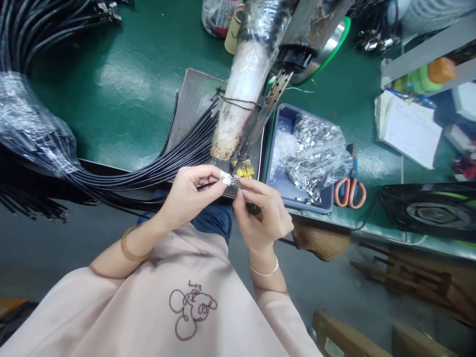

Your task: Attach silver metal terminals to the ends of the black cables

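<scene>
My left hand point(197, 191) is closed in a pinch on a black cable point(205, 186), close to its end; white tape covers one fingertip. Against that end, the thumb and fingers of my right hand point(264, 210) pinch a small metal connector point(235, 181). Whether the connector is fastened to the cable is too small to tell. Just beyond my hands a perforated metal rod point(266, 106) slants down beside a white, plastic-wrapped tube point(241, 84). A bundle of black cables point(174, 166) stretches from the left and ends under that tube on a grey board point(191, 104).
Right of my hands lies a blue tray point(268, 163) with a clear bag of metal connectors point(316, 148). Orange-handled scissors point(349, 191) lie beside it. Farther right are papers point(409, 129) and a black fan-like device point(431, 213). Plastic-wrapped cables point(33, 124) cover the left side.
</scene>
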### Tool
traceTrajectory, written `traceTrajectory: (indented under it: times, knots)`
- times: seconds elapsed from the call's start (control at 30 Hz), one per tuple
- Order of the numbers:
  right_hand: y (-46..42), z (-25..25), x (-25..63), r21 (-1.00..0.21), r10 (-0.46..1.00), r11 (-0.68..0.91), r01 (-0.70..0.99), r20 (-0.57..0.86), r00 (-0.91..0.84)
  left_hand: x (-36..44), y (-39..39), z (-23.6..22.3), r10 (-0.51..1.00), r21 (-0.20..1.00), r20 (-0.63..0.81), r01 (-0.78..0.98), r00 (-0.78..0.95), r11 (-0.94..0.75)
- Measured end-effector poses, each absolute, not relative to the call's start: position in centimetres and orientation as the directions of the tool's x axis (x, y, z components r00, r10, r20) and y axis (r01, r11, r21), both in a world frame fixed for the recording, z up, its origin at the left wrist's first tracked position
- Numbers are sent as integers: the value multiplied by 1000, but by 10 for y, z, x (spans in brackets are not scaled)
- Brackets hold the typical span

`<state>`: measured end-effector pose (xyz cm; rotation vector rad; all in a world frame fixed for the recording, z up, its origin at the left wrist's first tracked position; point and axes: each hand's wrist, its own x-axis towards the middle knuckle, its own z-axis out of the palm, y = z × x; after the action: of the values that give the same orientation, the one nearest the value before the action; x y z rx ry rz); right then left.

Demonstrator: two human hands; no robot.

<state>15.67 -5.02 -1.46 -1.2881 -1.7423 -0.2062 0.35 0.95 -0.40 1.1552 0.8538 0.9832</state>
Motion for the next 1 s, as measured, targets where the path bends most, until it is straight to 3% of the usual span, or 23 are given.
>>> traceTrajectory:
  times: [0.47,0.8,1.0]
  knots:
    - [-41,-12,153,-452,686,427,783,727,45,5,12,1,971,998,49,-50,233,-38]
    - [-49,-14,155,-448,718,458,768,696,-22,-1,11,-1,949,998,-21,-42,314,36]
    - [-52,-7,156,-518,777,433,738,629,-14,-1,8,1,935,999,-43,-2,352,47]
